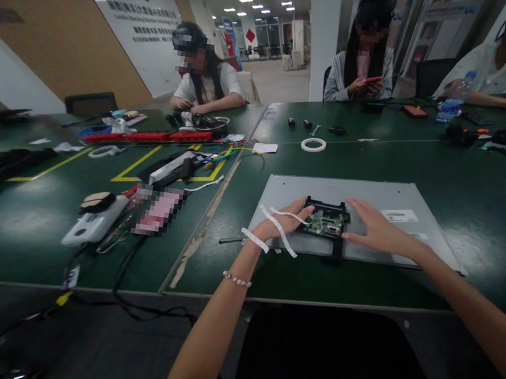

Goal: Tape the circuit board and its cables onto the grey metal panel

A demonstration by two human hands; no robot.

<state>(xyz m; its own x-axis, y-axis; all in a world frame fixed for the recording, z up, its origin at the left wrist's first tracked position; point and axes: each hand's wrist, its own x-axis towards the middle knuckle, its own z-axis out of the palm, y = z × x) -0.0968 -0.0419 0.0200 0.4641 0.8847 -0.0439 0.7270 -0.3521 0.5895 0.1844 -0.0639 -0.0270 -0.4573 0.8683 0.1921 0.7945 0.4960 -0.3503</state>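
A flat silver-grey metal panel (394, 198) lies on the green table in front of me. On it rests a black plastic frame (340, 234) with a green circuit board (324, 224) inside. My left hand (284, 218) grips the frame's left edge, its thumb over the side. Several white tape strips (282, 232) cling to this hand and wrist. At the frame's right side, my right hand (373, 229) is open, thumb and fingers apart, the fingertips close to the edge; whether they touch it I cannot tell. A white label (400, 215) sits on the panel beyond the right hand.
A white tape roll (313, 145) and a small wrench (315, 130) lie behind the panel. To the left are a pink phone-like item (159, 210), a white device (95, 220), cables and a red strip (147, 136). Several people sit across the table.
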